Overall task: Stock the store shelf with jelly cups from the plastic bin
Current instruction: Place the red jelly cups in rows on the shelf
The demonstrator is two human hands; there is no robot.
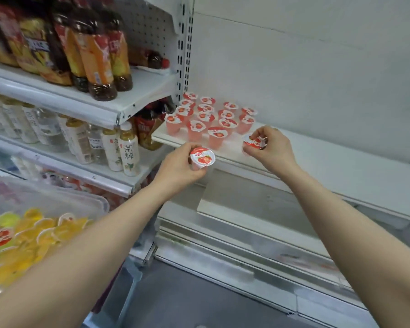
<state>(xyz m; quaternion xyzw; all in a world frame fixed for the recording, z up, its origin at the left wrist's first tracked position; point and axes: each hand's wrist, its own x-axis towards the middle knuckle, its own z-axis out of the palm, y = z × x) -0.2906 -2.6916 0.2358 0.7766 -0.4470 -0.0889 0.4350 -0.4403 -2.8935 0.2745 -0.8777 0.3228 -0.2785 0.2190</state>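
We see the white shelf (329,162) bearing a cluster of strawberry jelly cups (206,117) at its left end. They stand upright in rows, the front ones near the lip, and bare board runs on to its right end. Below and left of the shelf, the clear plastic bin (81,192) holds mostly yellow jelly cups (33,233). Just before the shelf's front edge, our left hand (180,168) curls round a strawberry cup (202,157), lid up. Over that edge, our right hand (273,146) pinches a second strawberry cup (255,142), tilted, between thumb and fingertips.
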